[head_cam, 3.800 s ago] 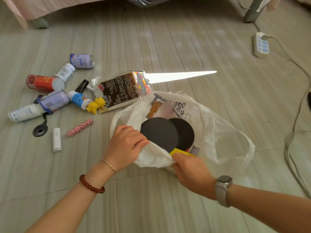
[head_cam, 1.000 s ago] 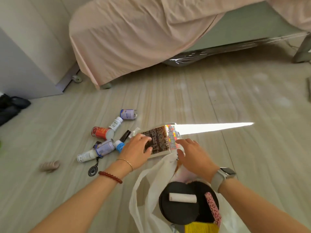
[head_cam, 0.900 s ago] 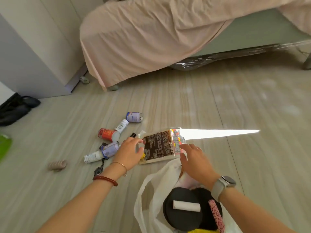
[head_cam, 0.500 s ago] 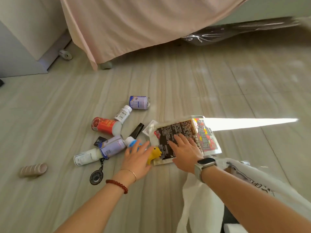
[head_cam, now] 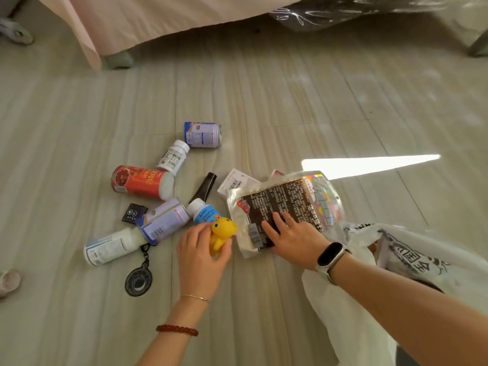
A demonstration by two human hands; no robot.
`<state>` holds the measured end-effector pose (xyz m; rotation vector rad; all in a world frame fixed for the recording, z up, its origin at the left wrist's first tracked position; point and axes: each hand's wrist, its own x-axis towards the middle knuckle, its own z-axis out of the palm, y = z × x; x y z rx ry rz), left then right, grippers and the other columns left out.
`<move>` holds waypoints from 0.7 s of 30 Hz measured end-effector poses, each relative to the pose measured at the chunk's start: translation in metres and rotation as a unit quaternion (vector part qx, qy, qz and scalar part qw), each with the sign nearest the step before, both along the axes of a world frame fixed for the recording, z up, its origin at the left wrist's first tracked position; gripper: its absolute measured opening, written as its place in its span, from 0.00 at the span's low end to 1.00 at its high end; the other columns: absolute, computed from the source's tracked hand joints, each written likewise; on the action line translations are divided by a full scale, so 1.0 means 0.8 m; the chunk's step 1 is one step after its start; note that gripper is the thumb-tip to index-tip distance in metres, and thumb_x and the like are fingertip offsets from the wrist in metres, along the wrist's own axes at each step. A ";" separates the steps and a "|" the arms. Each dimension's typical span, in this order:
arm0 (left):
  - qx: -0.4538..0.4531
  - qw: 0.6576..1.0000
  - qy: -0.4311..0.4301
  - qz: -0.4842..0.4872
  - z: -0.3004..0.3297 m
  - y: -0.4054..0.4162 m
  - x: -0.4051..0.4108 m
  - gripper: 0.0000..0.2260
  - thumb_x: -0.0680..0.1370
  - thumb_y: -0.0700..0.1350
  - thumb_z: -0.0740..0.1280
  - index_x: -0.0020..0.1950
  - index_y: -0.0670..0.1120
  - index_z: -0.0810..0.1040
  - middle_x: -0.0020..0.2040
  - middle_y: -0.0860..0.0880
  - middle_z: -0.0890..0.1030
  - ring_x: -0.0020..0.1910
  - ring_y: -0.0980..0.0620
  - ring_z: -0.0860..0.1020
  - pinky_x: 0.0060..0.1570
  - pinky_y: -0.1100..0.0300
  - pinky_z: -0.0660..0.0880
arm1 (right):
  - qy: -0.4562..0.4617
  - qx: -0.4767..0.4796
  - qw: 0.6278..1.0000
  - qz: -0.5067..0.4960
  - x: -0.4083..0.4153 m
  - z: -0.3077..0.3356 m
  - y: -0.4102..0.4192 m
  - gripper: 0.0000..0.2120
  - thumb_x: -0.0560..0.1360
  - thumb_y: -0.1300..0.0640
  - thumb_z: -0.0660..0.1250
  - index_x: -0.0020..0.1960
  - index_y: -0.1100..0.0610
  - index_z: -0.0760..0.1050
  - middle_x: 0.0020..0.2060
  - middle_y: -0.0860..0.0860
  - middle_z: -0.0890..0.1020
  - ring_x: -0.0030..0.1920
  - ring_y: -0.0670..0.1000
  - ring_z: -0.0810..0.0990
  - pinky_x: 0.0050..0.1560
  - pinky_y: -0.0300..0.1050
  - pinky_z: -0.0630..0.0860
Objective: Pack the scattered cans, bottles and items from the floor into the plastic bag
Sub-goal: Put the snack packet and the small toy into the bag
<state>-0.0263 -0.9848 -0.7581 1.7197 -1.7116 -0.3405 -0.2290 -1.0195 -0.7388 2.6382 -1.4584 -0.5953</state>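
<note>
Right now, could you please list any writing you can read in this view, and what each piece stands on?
"国全": large black characters on the white plastic bag.
"STE": partial white letters on the small black sachet.
Snack packet under the right hand: fine print, too blurred.
Red can: yellow lettering, unreadable.
Other bottle labels: too small.

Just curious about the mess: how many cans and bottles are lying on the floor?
6: purple can farthest, white pill bottle, red can, purple-labelled bottle, blue-labelled bottle, white bottle nearest. Others may be hidden.
</note>
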 end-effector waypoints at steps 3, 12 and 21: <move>0.052 0.978 0.193 0.062 0.041 -0.002 -0.005 0.13 0.69 0.49 0.69 0.47 0.43 0.74 0.39 0.48 0.75 0.37 0.53 0.73 0.38 0.68 0.67 | -0.080 -0.025 0.996 0.017 -0.001 0.036 0.002 0.27 0.63 0.61 0.75 0.59 0.66 0.73 0.49 0.66 0.81 0.43 0.62 0.83 0.23 0.48 0.77; 0.002 0.962 0.270 0.030 0.148 -0.004 -0.049 0.16 0.70 0.51 0.64 0.54 0.45 0.70 0.41 0.54 0.74 0.39 0.58 0.74 0.39 0.73 0.68 | -0.534 -0.190 0.769 -0.297 -0.067 0.198 -0.017 0.12 0.80 0.59 0.51 0.54 0.66 0.68 0.42 0.68 0.78 0.42 0.68 0.75 0.38 0.56 0.69; 0.019 0.962 0.256 -0.097 0.227 0.037 -0.183 0.15 0.64 0.62 0.63 0.44 0.54 0.74 0.34 0.57 0.77 0.33 0.64 0.75 0.34 0.76 0.68 | -0.616 -0.256 0.669 -0.327 -0.220 0.281 0.072 0.15 0.79 0.64 0.53 0.36 0.51 0.63 0.32 0.43 0.67 0.32 0.33 0.71 0.32 0.24 0.65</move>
